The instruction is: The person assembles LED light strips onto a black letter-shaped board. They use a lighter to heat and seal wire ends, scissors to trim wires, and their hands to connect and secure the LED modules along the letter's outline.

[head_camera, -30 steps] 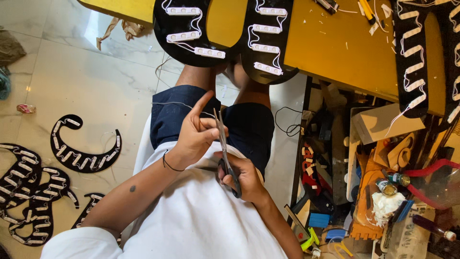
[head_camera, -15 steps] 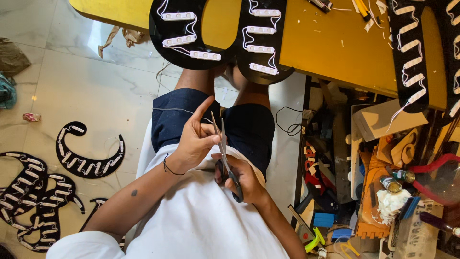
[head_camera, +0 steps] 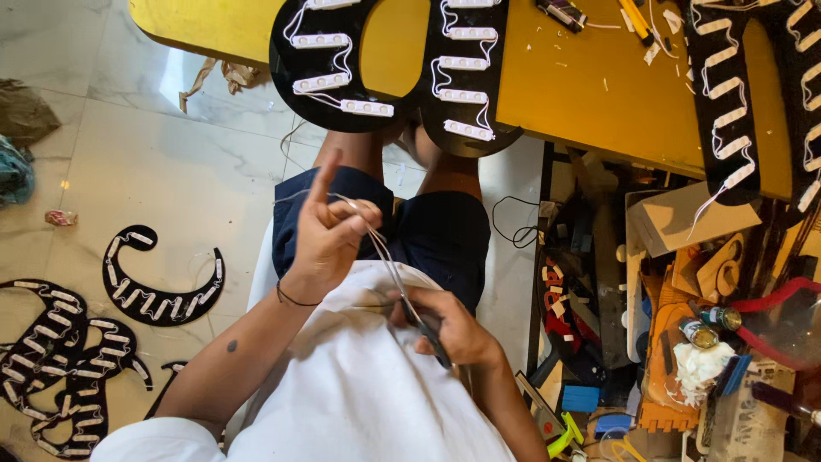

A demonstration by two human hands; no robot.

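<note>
My left hand [head_camera: 329, 233] is raised over my lap, index finger pointing up, pinching thin white wires [head_camera: 374, 233] between thumb and fingers. My right hand [head_camera: 453, 329] rests against my white shirt and grips a pair of dark-handled scissors [head_camera: 409, 306]. Their blades slant up to the wires just below my left fingers. Ahead of my knees, two black letter-shaped panels [head_camera: 321, 85] [head_camera: 466, 94] studded with white light modules overhang the edge of a yellow table [head_camera: 581, 94].
A third black panel [head_camera: 727, 111] with modules lies at the table's right. More black shapes [head_camera: 162, 295] [head_camera: 51, 359] lie on the marble floor at left. Cluttered shelves of tools, bottles and cardboard [head_camera: 684, 282] fill the right side.
My left hand has lifted a little and pulled the wires tighter. My right hand and the scissors have slid slightly down and right. The view has shifted a bit.
</note>
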